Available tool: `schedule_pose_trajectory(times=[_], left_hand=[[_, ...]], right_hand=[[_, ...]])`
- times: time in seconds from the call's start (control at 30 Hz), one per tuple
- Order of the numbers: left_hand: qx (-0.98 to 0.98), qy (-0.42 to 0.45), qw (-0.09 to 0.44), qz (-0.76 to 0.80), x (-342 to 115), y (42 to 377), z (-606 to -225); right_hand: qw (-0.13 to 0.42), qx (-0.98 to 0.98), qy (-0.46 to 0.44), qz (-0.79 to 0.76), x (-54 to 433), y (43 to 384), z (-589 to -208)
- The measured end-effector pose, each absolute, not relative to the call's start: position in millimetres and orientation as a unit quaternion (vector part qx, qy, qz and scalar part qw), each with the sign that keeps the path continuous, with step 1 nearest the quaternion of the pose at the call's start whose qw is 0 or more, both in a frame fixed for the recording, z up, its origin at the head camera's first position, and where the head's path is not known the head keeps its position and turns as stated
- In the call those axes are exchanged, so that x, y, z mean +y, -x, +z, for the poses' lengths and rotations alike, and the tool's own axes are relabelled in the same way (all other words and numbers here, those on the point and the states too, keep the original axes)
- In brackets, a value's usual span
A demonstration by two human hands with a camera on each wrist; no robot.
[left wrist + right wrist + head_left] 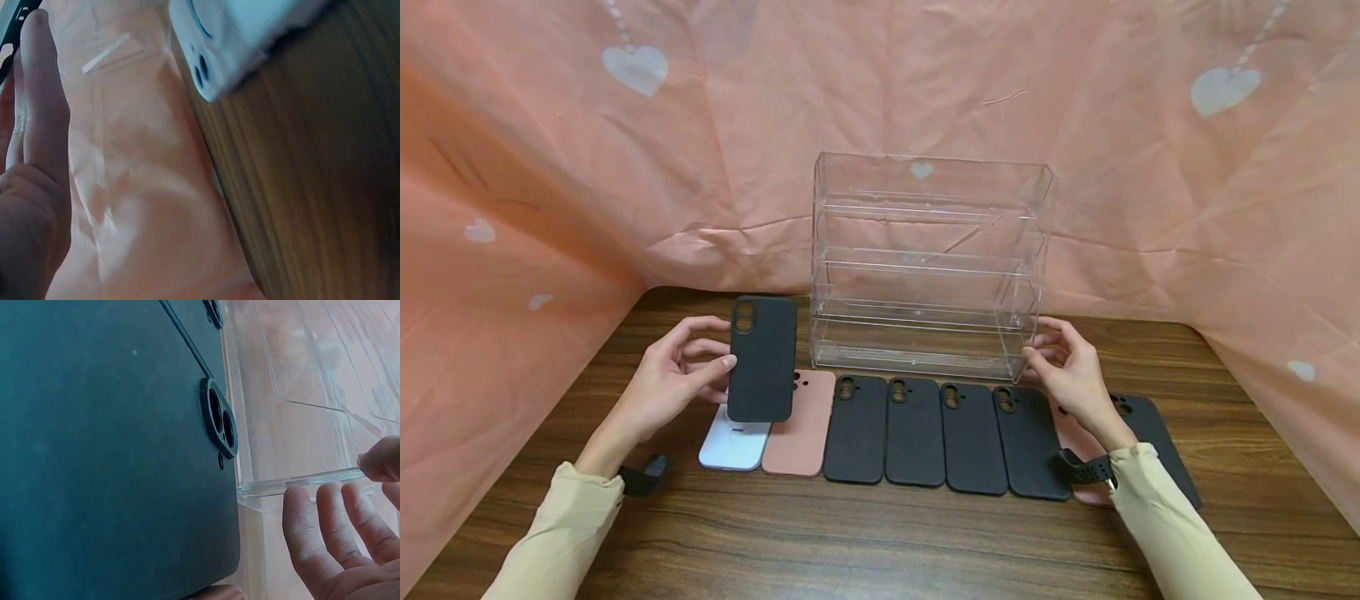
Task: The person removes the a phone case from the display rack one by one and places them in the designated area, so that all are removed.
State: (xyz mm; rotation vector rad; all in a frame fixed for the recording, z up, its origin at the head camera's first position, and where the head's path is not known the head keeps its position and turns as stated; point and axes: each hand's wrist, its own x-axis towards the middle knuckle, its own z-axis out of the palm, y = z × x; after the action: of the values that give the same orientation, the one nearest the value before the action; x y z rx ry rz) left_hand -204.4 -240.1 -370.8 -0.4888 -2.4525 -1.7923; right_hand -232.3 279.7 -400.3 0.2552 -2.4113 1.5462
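Observation:
My left hand (673, 379) pinches a black phone case (763, 358) by its left edge. The case is upright, its camera cutout at top left, in front of a white phone case (730, 443) and a pink phone case (801, 425). My right hand (1069, 367) is at the lower right side of a clear acrylic display rack (925, 323). In the right wrist view, the rack's side panel (312, 480) lies between the thumb and the fingertips (297, 497). Several black phone cases (914, 433) lie in a row before the rack.
Another pink case (1086, 467) and a black case (1161, 450) lie at the right end of the row, partly hidden by my right wrist. Pink cloth (887, 75) with white hearts surrounds the wooden table (865, 542) at the back and sides.

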Motion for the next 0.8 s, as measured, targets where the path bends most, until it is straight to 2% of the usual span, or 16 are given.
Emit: schedule_pose_trajectory(times=[0.5,0.8], left_hand=[[-0.809,0.127,-0.002,-0.574,-274,209,-382],[-0.809,0.134,-0.040,-0.572,-295,211,-387]], right_hand=[[0.139,-0.837,-0.087,0.523,280,233,-400],[0.143,-0.834,-0.088,0.525,280,233,-401]])
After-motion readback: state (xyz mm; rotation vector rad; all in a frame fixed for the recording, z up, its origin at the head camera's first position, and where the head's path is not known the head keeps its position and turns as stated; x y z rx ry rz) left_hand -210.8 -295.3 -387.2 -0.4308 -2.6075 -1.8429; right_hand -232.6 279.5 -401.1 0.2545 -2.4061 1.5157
